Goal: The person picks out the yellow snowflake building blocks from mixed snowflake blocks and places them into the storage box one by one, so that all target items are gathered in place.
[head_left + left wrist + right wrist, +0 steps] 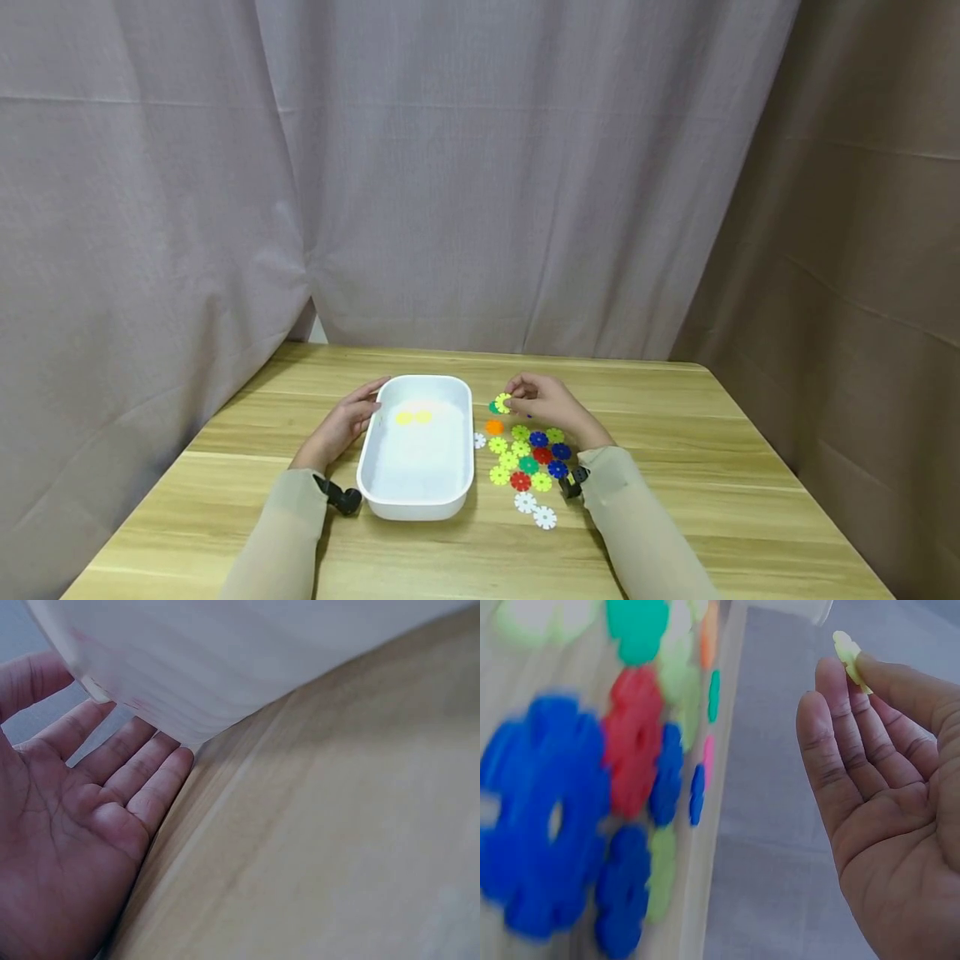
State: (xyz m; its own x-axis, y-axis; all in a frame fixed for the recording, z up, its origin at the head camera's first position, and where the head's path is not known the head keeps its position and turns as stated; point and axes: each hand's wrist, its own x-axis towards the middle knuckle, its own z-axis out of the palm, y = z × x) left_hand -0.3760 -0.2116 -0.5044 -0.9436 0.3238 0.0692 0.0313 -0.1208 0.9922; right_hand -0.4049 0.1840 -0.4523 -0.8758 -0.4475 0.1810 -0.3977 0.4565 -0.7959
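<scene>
My right hand pinches a yellow flower-shaped plastic disc between thumb and fingers, above the table to the right of a white tray. In the right wrist view the disc shows edge-on at the fingertips. My left hand rests against the left side of the white tray, its fingers fairly straight along the outer wall and its thumb at the rim. Two yellow discs lie inside the tray. A green disc sits on the table just behind the held one.
Right of the tray, several notched discs lie spread on the wooden table: yellow, blue, red, green, orange and white. A grey curtain hangs behind the table.
</scene>
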